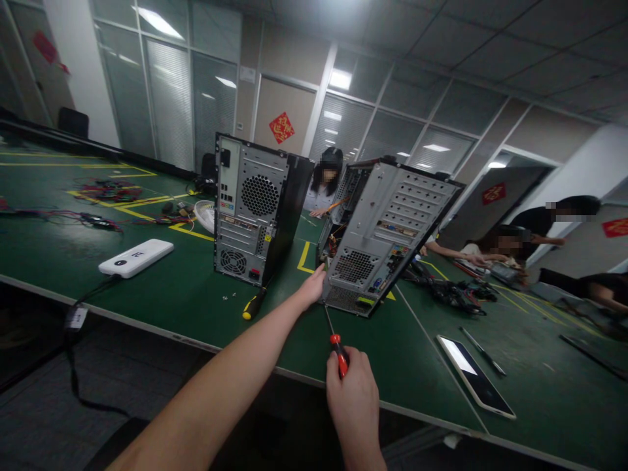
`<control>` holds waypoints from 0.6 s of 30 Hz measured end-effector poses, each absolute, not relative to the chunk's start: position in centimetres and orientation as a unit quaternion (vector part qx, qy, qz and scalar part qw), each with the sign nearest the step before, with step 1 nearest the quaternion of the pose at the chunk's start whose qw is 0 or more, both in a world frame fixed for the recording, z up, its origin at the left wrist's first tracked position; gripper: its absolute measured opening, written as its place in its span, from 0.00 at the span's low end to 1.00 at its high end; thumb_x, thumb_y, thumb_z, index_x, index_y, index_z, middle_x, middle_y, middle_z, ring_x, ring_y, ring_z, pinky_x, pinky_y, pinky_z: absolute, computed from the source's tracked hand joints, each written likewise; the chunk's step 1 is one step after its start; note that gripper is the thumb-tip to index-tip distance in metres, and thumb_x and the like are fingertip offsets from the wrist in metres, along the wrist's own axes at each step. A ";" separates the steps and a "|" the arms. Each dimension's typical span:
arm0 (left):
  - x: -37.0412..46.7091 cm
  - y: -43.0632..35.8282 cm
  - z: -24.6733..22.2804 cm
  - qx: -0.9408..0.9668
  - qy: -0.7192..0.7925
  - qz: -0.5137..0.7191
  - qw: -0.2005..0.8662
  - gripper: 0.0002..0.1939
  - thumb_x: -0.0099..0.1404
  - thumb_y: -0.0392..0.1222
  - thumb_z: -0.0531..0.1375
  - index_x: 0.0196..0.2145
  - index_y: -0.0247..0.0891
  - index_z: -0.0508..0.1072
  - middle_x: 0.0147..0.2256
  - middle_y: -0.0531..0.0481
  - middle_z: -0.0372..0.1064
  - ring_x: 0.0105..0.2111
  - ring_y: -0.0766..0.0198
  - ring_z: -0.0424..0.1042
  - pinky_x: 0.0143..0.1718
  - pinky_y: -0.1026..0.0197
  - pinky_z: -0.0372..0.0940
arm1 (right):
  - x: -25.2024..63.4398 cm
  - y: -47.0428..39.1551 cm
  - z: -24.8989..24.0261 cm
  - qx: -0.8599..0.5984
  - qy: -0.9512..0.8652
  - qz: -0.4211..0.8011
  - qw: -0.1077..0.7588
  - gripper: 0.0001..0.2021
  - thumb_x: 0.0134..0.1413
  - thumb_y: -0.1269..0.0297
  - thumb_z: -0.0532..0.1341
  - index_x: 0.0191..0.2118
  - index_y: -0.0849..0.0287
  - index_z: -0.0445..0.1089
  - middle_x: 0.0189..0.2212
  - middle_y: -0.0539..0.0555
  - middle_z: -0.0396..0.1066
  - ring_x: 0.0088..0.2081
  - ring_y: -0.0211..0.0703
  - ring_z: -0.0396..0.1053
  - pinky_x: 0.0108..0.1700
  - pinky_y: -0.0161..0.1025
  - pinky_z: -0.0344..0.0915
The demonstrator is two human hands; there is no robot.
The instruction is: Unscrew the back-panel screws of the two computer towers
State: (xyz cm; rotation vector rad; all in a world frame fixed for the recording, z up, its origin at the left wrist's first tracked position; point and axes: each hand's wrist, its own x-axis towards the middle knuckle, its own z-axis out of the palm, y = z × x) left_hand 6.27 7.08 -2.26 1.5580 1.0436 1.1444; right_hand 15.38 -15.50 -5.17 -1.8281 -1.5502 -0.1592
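A desktop computer case [363, 242] leans to one side on the green table, its rear panel facing me and its left side open, with wires and parts showing inside. My left hand [314, 286] grips the lower left edge of this case, its fingers partly hidden there. In my right hand [354, 389] is a screwdriver [338, 353] with a red and black handle, held closed around the grip. Its shaft points up to the bottom left corner of the rear panel; whether the tip touches a screw cannot be made out.
A second computer case [250, 209] stands upright at left, a yellow-black screwdriver [252, 306] and small screws before it. A white power bank [137, 257] with a cable lies further left. Right are a phone [473, 376], a pen [483, 351] and black cables [456, 291]. Several people sit across.
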 end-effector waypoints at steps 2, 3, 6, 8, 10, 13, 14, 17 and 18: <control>6.3 7.0 -2.1 0.614 0.425 0.458 0.482 0.28 0.75 0.49 0.47 0.65 0.45 0.75 0.74 0.54 0.54 0.74 0.55 0.57 0.75 0.52 0.51 | 15.4 -15.5 -5.2 -0.709 -0.603 -0.061 0.360 0.12 0.69 0.56 0.53 0.41 0.56 0.71 0.34 0.56 0.71 0.35 0.53 0.74 0.38 0.45 0.63; 6.3 6.9 -2.0 0.607 0.425 0.457 0.493 0.27 0.75 0.49 0.48 0.64 0.45 0.75 0.75 0.54 0.53 0.74 0.56 0.57 0.75 0.53 0.50 | 15.4 -15.5 -5.2 -0.710 -0.603 -0.061 0.360 0.12 0.69 0.57 0.53 0.41 0.56 0.71 0.34 0.56 0.71 0.35 0.53 0.74 0.38 0.45 0.63; 6.1 6.6 -1.8 0.593 0.421 0.459 0.510 0.27 0.75 0.50 0.49 0.65 0.47 0.74 0.75 0.56 0.53 0.74 0.55 0.57 0.75 0.52 0.51 | 15.4 -15.5 -5.1 -0.711 -0.603 -0.061 0.357 0.12 0.69 0.57 0.53 0.41 0.56 0.71 0.34 0.56 0.71 0.35 0.53 0.73 0.38 0.44 0.63; 6.1 6.6 -1.8 0.590 0.419 0.459 0.515 0.27 0.75 0.51 0.49 0.66 0.48 0.73 0.75 0.56 0.52 0.74 0.56 0.57 0.75 0.53 0.50 | 15.3 -15.5 -5.1 -0.712 -0.603 -0.063 0.355 0.12 0.69 0.57 0.53 0.40 0.55 0.71 0.34 0.55 0.71 0.35 0.52 0.73 0.38 0.44 0.63; 6.1 6.8 -2.0 0.587 0.420 0.460 0.518 0.28 0.75 0.52 0.49 0.67 0.47 0.71 0.75 0.56 0.51 0.74 0.57 0.56 0.75 0.55 0.49 | 15.2 -15.5 -5.1 -0.713 -0.602 -0.066 0.353 0.12 0.69 0.57 0.52 0.40 0.55 0.71 0.34 0.55 0.71 0.35 0.52 0.73 0.38 0.44 0.62; 6.2 7.1 -2.4 0.581 0.419 0.459 0.525 0.30 0.76 0.53 0.48 0.70 0.46 0.68 0.76 0.55 0.51 0.75 0.57 0.55 0.75 0.55 0.49 | 15.1 -15.5 -5.0 -0.716 -0.599 -0.070 0.352 0.12 0.69 0.57 0.52 0.40 0.55 0.70 0.34 0.56 0.71 0.34 0.52 0.72 0.37 0.44 0.62; 6.3 7.1 -2.4 0.579 0.418 0.460 0.527 0.31 0.75 0.54 0.48 0.71 0.46 0.67 0.76 0.54 0.51 0.75 0.57 0.55 0.75 0.55 0.49 | 15.1 -15.5 -5.0 -0.716 -0.599 -0.071 0.352 0.12 0.69 0.57 0.52 0.40 0.55 0.70 0.34 0.56 0.71 0.34 0.52 0.72 0.37 0.44 0.62; 6.2 6.9 -2.2 0.581 0.416 0.461 0.525 0.30 0.75 0.52 0.48 0.70 0.46 0.68 0.76 0.54 0.51 0.75 0.58 0.53 0.75 0.55 0.47 | 15.0 -15.5 -4.8 -0.714 -0.601 -0.071 0.351 0.12 0.69 0.58 0.53 0.40 0.56 0.70 0.34 0.56 0.71 0.35 0.52 0.72 0.38 0.44 0.63; 6.2 6.8 -2.1 0.583 0.417 0.461 0.523 0.30 0.75 0.52 0.48 0.69 0.46 0.69 0.76 0.55 0.51 0.76 0.58 0.53 0.76 0.55 0.47 | 14.9 -15.5 -4.8 -0.714 -0.601 -0.070 0.352 0.12 0.69 0.58 0.53 0.41 0.56 0.71 0.34 0.56 0.71 0.35 0.52 0.73 0.38 0.44 0.63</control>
